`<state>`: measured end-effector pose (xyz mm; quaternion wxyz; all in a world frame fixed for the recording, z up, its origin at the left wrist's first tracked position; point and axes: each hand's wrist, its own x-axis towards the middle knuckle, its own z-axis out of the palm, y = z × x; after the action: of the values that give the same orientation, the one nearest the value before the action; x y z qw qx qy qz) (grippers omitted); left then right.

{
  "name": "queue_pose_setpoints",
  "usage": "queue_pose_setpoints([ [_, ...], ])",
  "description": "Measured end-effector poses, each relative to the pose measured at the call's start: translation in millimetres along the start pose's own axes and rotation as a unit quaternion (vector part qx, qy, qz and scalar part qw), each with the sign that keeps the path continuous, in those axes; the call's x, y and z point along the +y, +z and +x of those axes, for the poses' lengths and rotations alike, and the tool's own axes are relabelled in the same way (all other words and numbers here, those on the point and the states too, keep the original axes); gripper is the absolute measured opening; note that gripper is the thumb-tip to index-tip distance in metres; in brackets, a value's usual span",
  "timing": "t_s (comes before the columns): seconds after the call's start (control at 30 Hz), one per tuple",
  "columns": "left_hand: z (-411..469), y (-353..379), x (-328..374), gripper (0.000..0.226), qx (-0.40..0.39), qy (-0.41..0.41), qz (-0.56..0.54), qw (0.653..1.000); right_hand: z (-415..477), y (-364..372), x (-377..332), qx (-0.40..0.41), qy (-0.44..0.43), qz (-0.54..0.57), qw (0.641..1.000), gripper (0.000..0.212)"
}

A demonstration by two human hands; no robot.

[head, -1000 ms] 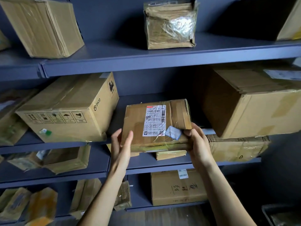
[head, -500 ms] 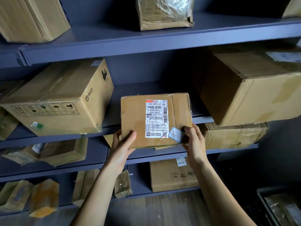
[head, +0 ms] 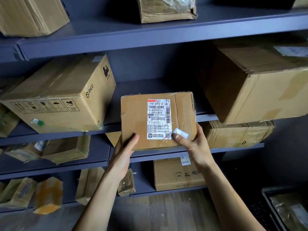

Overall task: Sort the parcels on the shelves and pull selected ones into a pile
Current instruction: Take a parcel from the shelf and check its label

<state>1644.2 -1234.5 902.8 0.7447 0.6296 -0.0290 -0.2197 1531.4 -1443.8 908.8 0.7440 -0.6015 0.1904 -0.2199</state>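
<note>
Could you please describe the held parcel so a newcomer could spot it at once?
On the blue shelves, look mid-level between the PICO box and the big box. The left hand and right hand hold a parcel there; only it shows a large white label.

The top shelf (head: 150, 35) is carrying a plain box (head: 31, 14) and a wrapped box (head: 166, 9). The middle shelf (head: 206, 117) is bearing a PICO box (head: 63, 97) at left and a big box (head: 258, 87) at right. A flat box (head: 236, 134) is lying on the third shelf (head: 233, 148), and a scribbled box (head: 176, 174) is sitting on the lowest shelf (head: 166, 193).
</note>
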Motion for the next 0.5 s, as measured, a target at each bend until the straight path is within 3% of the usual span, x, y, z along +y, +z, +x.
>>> queue_pose_setpoints([
  [0.2,-16.5,8.2,-6.6,0.105,0.014,-0.014,-0.035,0.999,-21.1,-21.4,-9.6,-0.022,-0.024,0.005,0.999,0.068],
  [0.23,-22.4,13.9,-10.2,0.099,0.029,-0.012,-0.027,0.999,-26.0,-25.4,-9.6,-0.020,-0.026,0.008,0.999,0.068],
  [0.37,-48.9,41.4,-32.8,0.030,0.128,-0.014,0.012,0.992,-50.9,-43.7,-0.8,0.015,-0.014,0.031,0.999,0.068],
  [0.5,-75.5,68.2,-53.3,0.017,0.104,-0.029,0.023,0.994,-78.9,-70.6,15.8,0.073,0.006,0.023,0.997,0.075],
])
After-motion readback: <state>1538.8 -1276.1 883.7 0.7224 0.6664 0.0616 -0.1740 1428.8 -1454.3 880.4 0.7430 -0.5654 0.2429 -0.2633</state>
